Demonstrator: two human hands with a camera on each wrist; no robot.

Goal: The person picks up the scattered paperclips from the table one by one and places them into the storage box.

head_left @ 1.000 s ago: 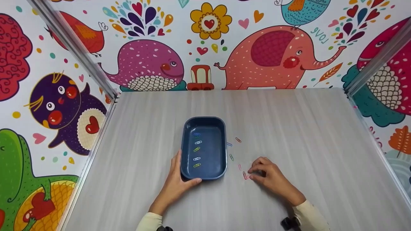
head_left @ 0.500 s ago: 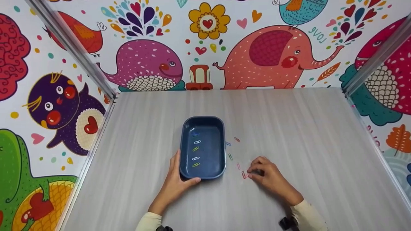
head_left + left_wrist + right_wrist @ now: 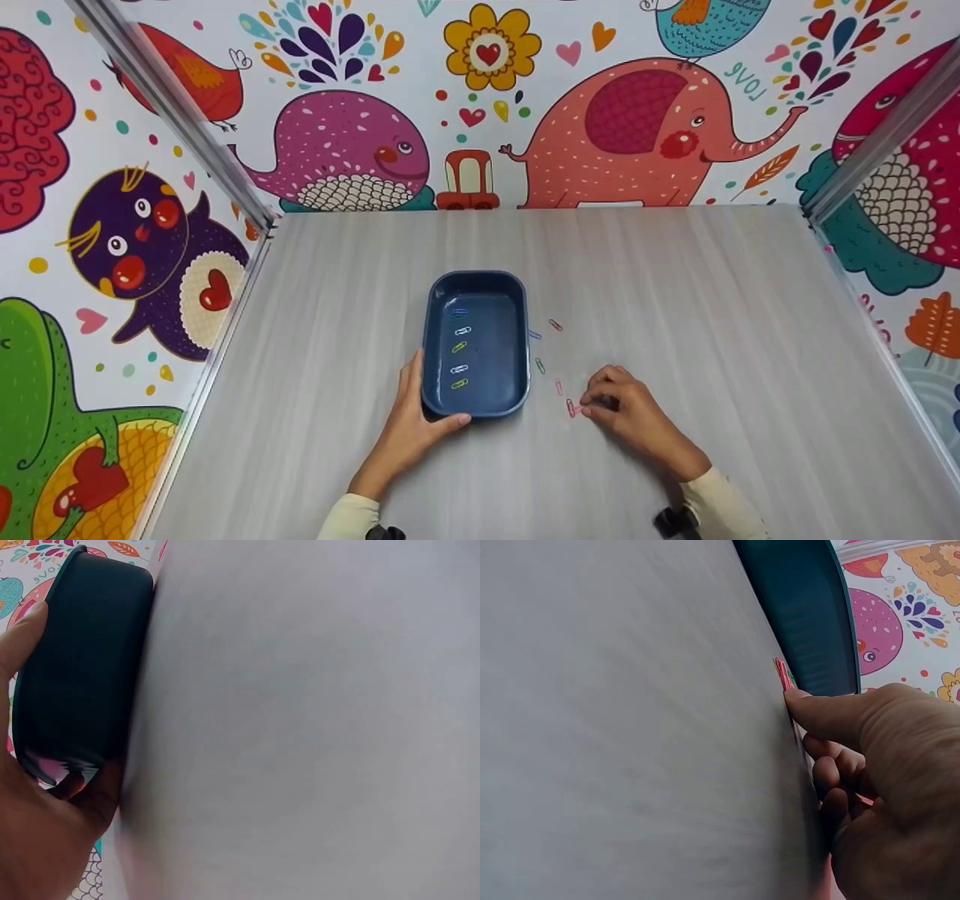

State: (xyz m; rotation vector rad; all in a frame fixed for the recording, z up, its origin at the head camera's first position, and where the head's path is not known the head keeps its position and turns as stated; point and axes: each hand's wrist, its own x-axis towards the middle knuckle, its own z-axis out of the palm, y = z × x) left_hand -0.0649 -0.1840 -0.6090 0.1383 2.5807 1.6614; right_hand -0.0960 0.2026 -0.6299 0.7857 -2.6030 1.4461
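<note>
A dark blue tray (image 3: 475, 276) lies on the grey table and holds several coloured paper clips (image 3: 459, 347) in a row. My left hand (image 3: 424, 405) grips its near left corner, thumb on the near rim; the left wrist view shows the same hand (image 3: 30, 765) wrapped round the tray (image 3: 82, 667). Just right of the tray, my right hand (image 3: 589, 405) has curled fingers pinching the end of a red paper clip (image 3: 571, 408) that lies on the table. In the right wrist view the thumb tip (image 3: 796, 699) presses beside the red clip (image 3: 784, 673), close to the tray wall (image 3: 802, 615).
More loose clips lie between tray and right hand: orange (image 3: 556, 325), blue (image 3: 535, 335), green (image 3: 540, 366) and pink (image 3: 559, 388). Cartoon-patterned walls with metal corner posts (image 3: 172, 120) enclose the table on three sides.
</note>
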